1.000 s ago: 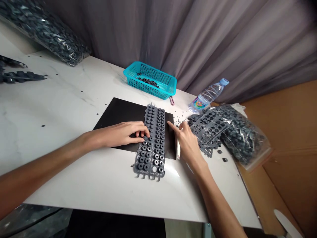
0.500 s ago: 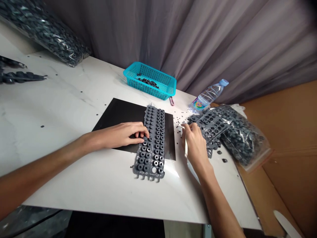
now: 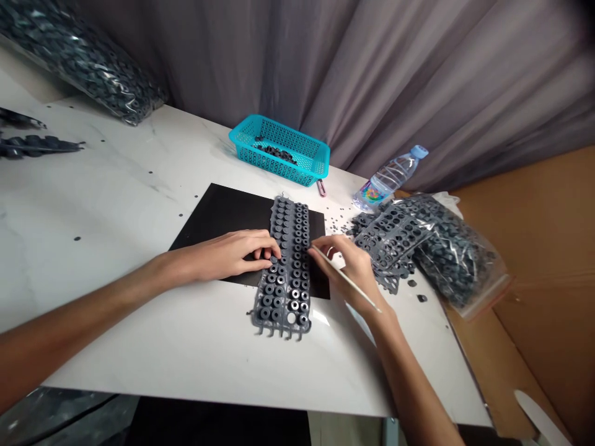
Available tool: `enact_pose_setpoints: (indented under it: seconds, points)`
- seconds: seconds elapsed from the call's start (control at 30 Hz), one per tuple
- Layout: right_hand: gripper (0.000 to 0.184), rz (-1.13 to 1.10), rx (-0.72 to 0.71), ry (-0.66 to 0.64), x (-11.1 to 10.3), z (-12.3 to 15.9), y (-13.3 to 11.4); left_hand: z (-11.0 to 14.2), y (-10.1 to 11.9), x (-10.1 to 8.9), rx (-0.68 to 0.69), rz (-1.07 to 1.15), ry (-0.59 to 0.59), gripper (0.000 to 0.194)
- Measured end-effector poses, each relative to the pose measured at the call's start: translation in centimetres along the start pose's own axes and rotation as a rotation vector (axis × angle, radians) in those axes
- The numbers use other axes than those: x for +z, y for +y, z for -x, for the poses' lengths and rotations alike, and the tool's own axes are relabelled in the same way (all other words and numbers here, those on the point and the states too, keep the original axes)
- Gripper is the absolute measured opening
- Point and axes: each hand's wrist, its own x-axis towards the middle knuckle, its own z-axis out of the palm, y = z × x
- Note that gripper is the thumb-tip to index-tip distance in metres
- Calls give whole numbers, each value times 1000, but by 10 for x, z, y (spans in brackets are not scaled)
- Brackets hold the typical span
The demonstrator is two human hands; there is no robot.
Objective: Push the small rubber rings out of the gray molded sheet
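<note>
A dark grey moulded rubber sheet (image 3: 292, 248) with rows of round, holed parts lies on a black mat (image 3: 218, 214), its near end reaching past the mat. One round opening near its bottom edge shows white. My left hand (image 3: 242, 253) rests at the sheet's left side, fingers curled and thumb against it, gripping it. At the right edge, my right hand (image 3: 346, 266) pinches a thin, pale, pointed stick (image 3: 348, 282). The stick's tip is close to the sheet, partly hidden by the fingers; its tail points back toward the wrist.
A turquoise basket (image 3: 281, 170) holding small dark parts stands behind the mat, beside a small pink object (image 3: 321, 188). To the right are a water bottle (image 3: 388, 176), stacked rubber sheets (image 3: 395, 238) and a filled plastic bag (image 3: 455, 260). Another large bag (image 3: 93, 68) lies far left.
My right hand has moved left from the scattered bits to the sheet's right edge, and the stick has swung to a slant. My left hand stays on the sheet.
</note>
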Motion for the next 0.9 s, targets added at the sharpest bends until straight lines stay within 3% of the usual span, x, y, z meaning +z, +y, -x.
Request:
enact_pose_setpoints:
  seconds: [0.17,0.27,0.5,0.67,0.9]
  points:
    - [11,-126,-142,-210,9,-1,-25,-1,6,2,10,10,6,21]
    - [13,-122,-204,-271,9,-2,-30,0,8,3,6,31,16,19]
    - [18,-48,-228,-261,14,-3,-24,0,6,4,-6,89,24,16]
    - [22,-35,-261,-249,20,-1,-15,-1,4,5,-86,136,51,17]
    - [19,-36,-222,-250,21,0,-16,-4,1,6,-93,138,49,19]
